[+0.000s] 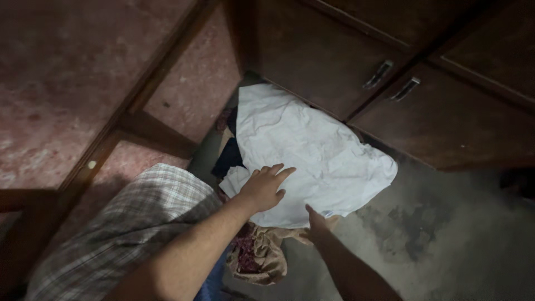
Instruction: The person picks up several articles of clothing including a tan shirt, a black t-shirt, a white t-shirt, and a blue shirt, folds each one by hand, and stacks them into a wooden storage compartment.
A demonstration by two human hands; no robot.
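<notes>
Crumpled white cotton cloth (312, 150), grey-and-white checked fabric (134, 223), tan cloth with maroon print (262, 256), dark brown wooden cabinet doors (446, 120), mottled grey concrete floor (446, 239), reddish speckled wall (56, 72)

No packages, signs or screens in view. Only candidate: a tiny label (327, 213), pale with a bluish mark, at the near hem of the white cloth (312, 150), just beside the right hand's thumb. Too small to make out more.
</notes>
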